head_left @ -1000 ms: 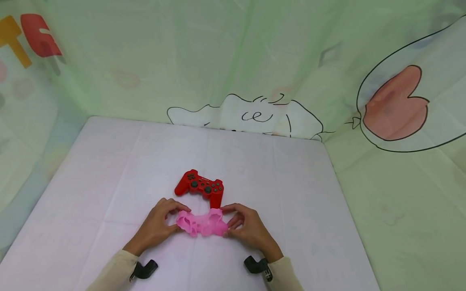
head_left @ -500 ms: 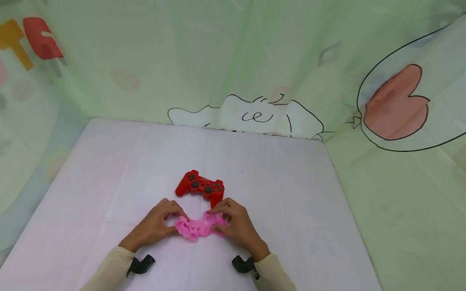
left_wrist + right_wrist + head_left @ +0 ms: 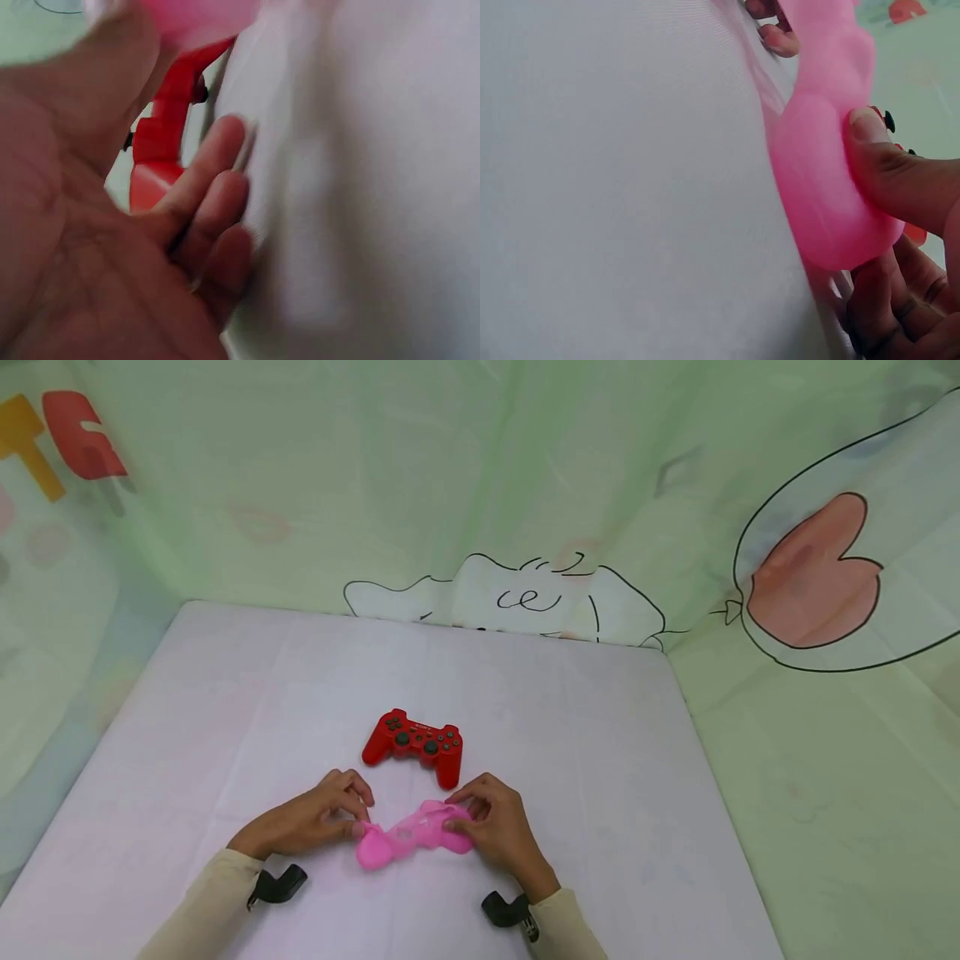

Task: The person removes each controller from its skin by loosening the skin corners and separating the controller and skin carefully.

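So the floppy pink cover (image 3: 429, 833) is stretched between both hands, just above or on the white tabletop (image 3: 592, 760), can't tell which from here. It sits right between them: its left end is at the left hand (image 3: 318, 818), its right end is in the right hand (image 3: 504, 822).

Left hand has that end pinched at the tip of the thumb, and the rest of the hand is off to the left of the cover. In the left wrist view the pink bit is a blur at the top edge, while three fingers are loosely bent with nothing in them.

Right hand's grip is way clearer. Thumb is pressed on the near face of the rounded pink lobe, fingers tucked round the other side, so the lobe is sandwiched in there.

The cover is kinda tilted, left end closer to the person. Just past it is a red game controller (image 3: 415, 737), lying face up with its handles pointing back toward the hands. The right handle ends just beside the right hand's fingertips.

Both arms have cream sleeves (image 3: 206, 902) and black wrist gadgets (image 3: 279, 883), and there's a green backdrop (image 3: 420, 468) behind everything.
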`<state>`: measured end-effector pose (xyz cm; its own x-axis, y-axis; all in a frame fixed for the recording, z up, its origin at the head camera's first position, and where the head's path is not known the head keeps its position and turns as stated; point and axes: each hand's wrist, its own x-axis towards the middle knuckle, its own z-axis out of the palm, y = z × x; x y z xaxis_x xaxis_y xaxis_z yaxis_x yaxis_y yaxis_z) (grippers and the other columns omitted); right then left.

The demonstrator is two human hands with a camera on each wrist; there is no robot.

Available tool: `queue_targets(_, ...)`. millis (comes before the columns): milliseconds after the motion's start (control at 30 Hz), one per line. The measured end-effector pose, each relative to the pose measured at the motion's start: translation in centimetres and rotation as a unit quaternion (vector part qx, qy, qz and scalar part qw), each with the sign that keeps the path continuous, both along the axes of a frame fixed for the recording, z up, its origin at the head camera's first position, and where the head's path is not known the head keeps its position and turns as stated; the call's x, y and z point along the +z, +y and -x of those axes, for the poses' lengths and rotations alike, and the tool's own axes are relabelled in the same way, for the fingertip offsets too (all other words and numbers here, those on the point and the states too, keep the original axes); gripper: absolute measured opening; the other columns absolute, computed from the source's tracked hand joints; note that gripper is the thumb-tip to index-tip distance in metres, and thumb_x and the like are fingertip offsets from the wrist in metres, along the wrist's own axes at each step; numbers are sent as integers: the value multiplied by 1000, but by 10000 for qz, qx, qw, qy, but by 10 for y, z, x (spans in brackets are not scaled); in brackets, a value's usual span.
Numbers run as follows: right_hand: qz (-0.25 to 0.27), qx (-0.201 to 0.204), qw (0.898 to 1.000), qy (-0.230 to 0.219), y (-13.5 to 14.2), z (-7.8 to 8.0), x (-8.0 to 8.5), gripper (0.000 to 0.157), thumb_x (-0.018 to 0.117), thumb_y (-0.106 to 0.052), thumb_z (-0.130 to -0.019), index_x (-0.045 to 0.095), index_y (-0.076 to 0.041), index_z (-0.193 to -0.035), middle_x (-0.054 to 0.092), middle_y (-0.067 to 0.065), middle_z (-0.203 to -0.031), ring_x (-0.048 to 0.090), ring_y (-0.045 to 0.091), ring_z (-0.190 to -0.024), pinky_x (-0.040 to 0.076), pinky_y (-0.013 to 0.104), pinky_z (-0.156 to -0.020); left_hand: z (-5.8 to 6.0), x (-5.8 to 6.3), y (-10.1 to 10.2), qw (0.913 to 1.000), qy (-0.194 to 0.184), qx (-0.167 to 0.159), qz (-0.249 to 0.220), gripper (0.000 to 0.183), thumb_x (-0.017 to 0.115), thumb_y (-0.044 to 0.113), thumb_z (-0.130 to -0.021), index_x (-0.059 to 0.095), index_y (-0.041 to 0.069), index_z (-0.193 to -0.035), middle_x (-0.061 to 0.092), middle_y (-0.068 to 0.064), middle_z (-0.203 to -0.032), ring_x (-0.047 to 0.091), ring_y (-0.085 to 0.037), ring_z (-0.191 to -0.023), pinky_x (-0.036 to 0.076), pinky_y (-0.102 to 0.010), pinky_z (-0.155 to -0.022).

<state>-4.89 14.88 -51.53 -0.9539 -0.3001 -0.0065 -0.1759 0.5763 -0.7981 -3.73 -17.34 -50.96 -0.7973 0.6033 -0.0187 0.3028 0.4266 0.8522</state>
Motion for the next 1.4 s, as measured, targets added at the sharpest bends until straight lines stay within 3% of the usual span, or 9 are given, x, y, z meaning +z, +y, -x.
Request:
queue_targets(233,-167,-296,9994,-63,-1,-4,1,37,89,-38,-72,73,-31,-105,62,-8,-92,61,12,-75,52,22,-63,-1,-11,6,9967,473,656,-2,8,63,31,-97,70,35,-97,59,15,-107,45,-9,-106,43,-28,-89)
queue_targets(300,-368,-302,9987,159,-2,-4,3,42,90,-39,-71,71,-31,-108,62,-10,-94,61,10,-76,51,21,-64,-2,-12,9,9956,442,822,-30,12,67,28,-96,71,33,-105,61,16,-105,49,-9,-102,44,-28,-86)
queue_targets(400,-564,-243,9959,658,-6,-3,9,47,91,-39,-69,70,-31,-110,63,-10,-99,59,9,-80,50,23,-68,-4,-10,12,9934,346,1097,-35,33,73,24,-91,67,30,-122,64,15,-107,53,-10,-98,45,-27,-82)
queue_targets(500,-356,-8,9938,1055,-14,1,18,45,91,-36,-71,71,-30,-110,65,-7,-102,59,11,-85,50,28,-70,-8,-9,14,9882,381,1484,5,49,80,24,-84,62,28,-130,64,10,-110,56,-12,-96,46,-25,-78)
queue_targets(667,353,694,9926,927,-34,8,31,29,84,-32,-80,73,-27,-107,70,-6,-101,63,14,-88,52,31,-71,-19,-9,16,9713,539,2302,240,42,86,27,-79,63,30,-114,65,11,-98,54,-10,-87,45,-24,-73)
queue_targets(767,355,976,9924,667,-48,10,37,23,80,-30,-85,74,-26,-107,71,-11,-100,62,8,-86,52,28,-72,-29,-8,17,9620,509,2649,427,35,87,26,-77,64,31,-102,64,16,-87,52,-8,-80,43,-23,-71)
queue_targets(967,-376,1590,9862,262,-70,18,41,22,75,-23,-90,74,-24,-113,71,-14,-96,58,2,-75,48,19,-67,-43,-9,26,9578,579,2762,544,36,87,12,-75,65,33,-94,60,24,-75,49,-7,-73,40,-21,-67)
queue_targets(1133,-730,1981,9775,-8,-81,21,37,26,74,-20,-90,73,-25,-116,73,-12,-98,54,2,-73,46,18,-66,-50,-10,29,9482,709,2999,777,35,88,16,-74,66,37,-90,58,22,-75,47,-5,-72,40,-21,-66)
queue_targets(1400,-571,1833,9814,14,-89,22,31,18,77,-19,-88,75,-25,-105,70,-15,-84,55,-1,-71,45,17,-63,-58,-9,29,9424,709,3138,916,31,89,18,-73,67,36,-87,58,27,-70,46,-3,-72,40,-21,-66)
